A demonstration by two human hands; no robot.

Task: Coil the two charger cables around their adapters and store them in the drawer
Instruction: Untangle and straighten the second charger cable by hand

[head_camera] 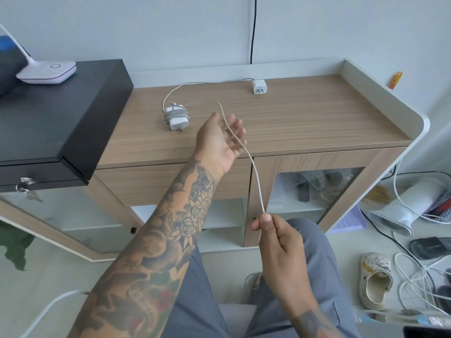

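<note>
The person's right hand (280, 245), low in the view at about 5 o'clock, pinches a thin pale cable (253, 167) between thumb and forefinger, the other fingers curled loosely behind. From that pinch the cable runs up toward 12 o'clock to the left hand (220, 140), which is raised palm-up over the front edge of the wooden cabinet top (317, 123). The left hand's fingers are spread and relaxed; the cable passes across them and its free end sticks up just beyond the fingertips. Whether any finger of that hand actually grips the cable cannot be told.

On the cabinet top, at about 10 o'clock from the left hand, lies a white adapter (176, 117) with grey cable wound round it, prongs pointing toward the person. From just beside it a second white cable (195, 83) curves toward the back edge and runs to the right to a small white plug (259, 86), which sits at about 1 o'clock from the left hand, near the wall.

The drawer (151, 181) under the cabinet top is closed, directly below the left wrist. At 9 o'clock a black cabinet (61, 113) carries a white lamp base (48, 71). On the floor at 4 o'clock lie a pale clog (375, 280) and loose white cables (415, 276).
</note>
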